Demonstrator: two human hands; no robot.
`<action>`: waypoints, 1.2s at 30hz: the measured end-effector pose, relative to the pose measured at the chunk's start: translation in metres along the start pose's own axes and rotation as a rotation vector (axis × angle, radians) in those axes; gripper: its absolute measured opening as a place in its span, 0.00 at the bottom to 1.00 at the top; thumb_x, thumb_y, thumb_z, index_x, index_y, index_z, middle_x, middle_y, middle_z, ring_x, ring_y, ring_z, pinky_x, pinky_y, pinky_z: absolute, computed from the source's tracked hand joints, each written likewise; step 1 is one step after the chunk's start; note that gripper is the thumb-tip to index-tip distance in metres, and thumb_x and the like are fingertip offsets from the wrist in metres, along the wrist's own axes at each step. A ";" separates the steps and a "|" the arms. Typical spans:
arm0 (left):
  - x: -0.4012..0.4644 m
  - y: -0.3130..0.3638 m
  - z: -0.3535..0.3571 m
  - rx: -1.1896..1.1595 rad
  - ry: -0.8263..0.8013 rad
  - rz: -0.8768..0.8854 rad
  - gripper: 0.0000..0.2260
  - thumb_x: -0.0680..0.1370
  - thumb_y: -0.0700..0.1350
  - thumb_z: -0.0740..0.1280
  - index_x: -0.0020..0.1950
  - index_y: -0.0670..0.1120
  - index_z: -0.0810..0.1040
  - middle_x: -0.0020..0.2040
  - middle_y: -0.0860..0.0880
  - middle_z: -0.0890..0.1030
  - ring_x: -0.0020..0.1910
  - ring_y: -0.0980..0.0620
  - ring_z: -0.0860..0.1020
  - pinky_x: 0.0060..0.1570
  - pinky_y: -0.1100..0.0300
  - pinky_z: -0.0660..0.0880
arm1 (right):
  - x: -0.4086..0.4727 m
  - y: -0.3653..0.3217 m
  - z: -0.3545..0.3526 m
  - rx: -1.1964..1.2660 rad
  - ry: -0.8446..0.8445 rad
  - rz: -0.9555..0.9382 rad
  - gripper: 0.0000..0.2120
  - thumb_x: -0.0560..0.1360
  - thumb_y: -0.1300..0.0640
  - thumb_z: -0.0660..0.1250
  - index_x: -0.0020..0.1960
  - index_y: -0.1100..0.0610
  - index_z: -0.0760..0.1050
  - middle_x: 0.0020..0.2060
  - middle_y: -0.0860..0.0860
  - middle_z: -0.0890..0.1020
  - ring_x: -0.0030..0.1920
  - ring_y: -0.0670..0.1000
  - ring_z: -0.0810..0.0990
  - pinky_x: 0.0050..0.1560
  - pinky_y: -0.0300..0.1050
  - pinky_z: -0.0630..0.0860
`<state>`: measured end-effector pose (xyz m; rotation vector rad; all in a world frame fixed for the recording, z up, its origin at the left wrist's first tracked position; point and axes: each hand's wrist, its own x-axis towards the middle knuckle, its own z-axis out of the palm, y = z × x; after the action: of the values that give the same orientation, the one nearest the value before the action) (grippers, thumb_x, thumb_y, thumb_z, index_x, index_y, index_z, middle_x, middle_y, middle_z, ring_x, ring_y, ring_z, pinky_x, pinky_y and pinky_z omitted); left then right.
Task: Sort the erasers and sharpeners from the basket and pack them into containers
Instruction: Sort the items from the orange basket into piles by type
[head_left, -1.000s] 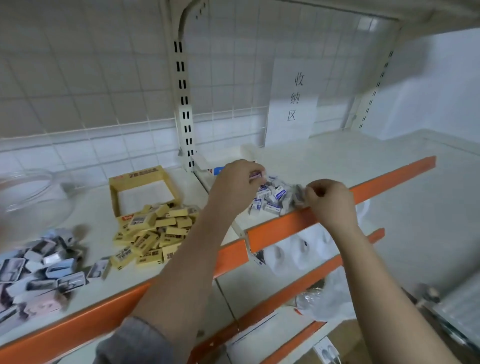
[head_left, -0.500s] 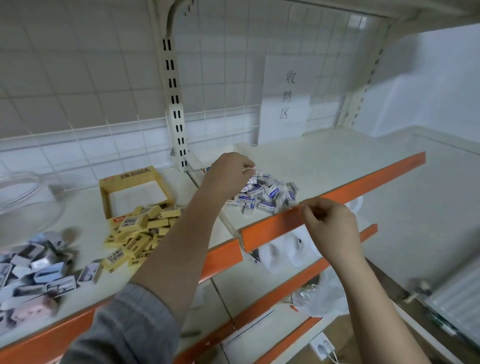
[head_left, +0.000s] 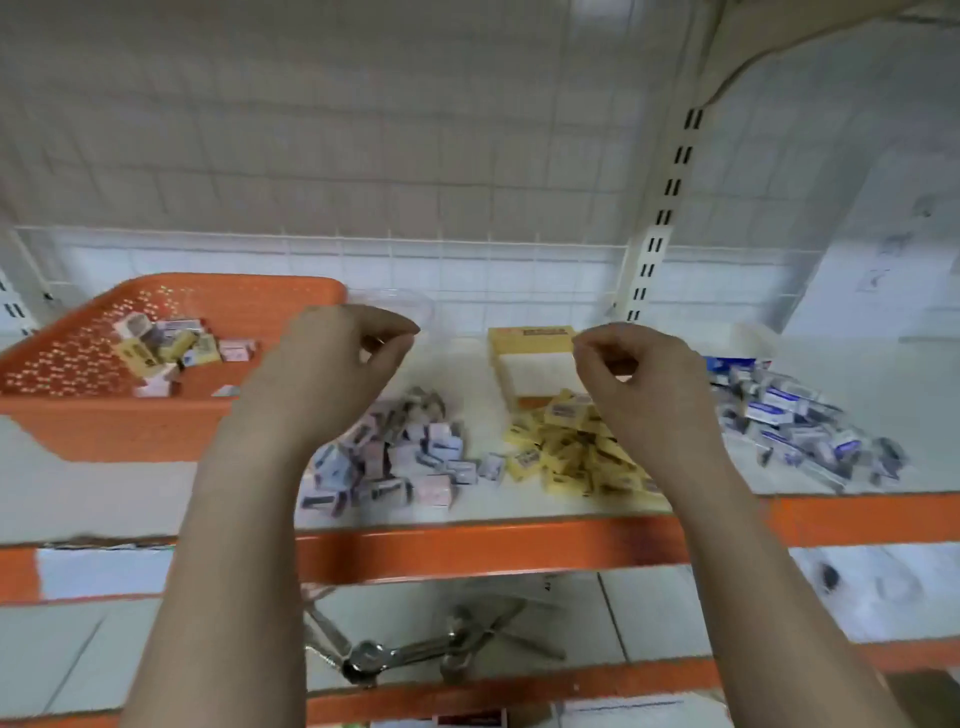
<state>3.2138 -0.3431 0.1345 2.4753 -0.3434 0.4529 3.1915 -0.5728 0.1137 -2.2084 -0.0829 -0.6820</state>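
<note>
Both hands are hovering over the shelf (head_left: 519, 509) right now. My left hand (head_left: 332, 374) and right hand (head_left: 631, 379) are both curling loosely with fingertips nearly meeting, and honestly the blur is making it impossible to tell if either is pinching anything.

Progress-wise, I'm guessing I'm past halfway on the sorting: three heaps are sitting on the shelf, a pale pink-and-blue pile (head_left: 395, 462) under my left hand, a yellow eraser pile (head_left: 566, 452) in the middle, and a blue-and-white pile (head_left: 800, 421) off to the right.

The orange basket (head_left: 130, 431) on the left is still holding a small cluster of mixed pieces (head_left: 166, 348), so that needs finishing.

Packing isn't looking started yet: the yellow box (head_left: 530, 343) behind the erasers is looking empty, and the clear tub (head_left: 410, 306) too.
</note>
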 end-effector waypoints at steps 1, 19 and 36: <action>-0.003 -0.023 -0.016 0.023 0.037 -0.022 0.09 0.78 0.46 0.64 0.56 0.51 0.81 0.48 0.54 0.82 0.40 0.59 0.73 0.41 0.64 0.64 | 0.006 -0.016 0.020 0.001 -0.025 -0.023 0.07 0.75 0.58 0.65 0.42 0.48 0.79 0.37 0.43 0.82 0.39 0.42 0.78 0.39 0.34 0.73; 0.007 -0.262 -0.156 0.133 -0.132 -0.061 0.09 0.77 0.45 0.65 0.54 0.53 0.82 0.50 0.55 0.83 0.47 0.56 0.78 0.50 0.59 0.73 | 0.143 -0.145 0.364 -0.769 -0.894 -0.276 0.15 0.72 0.54 0.70 0.54 0.63 0.79 0.51 0.58 0.82 0.46 0.55 0.78 0.41 0.43 0.69; 0.104 -0.263 -0.117 0.422 -0.534 0.158 0.08 0.77 0.44 0.62 0.44 0.47 0.81 0.45 0.49 0.82 0.42 0.52 0.78 0.51 0.53 0.76 | 0.129 -0.139 0.276 -0.362 -0.502 -0.142 0.11 0.74 0.47 0.69 0.46 0.54 0.84 0.37 0.50 0.82 0.39 0.48 0.77 0.39 0.40 0.70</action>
<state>3.3699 -0.0798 0.1310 2.9748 -0.7230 -0.1032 3.3856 -0.3009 0.1270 -2.7017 -0.4012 -0.2084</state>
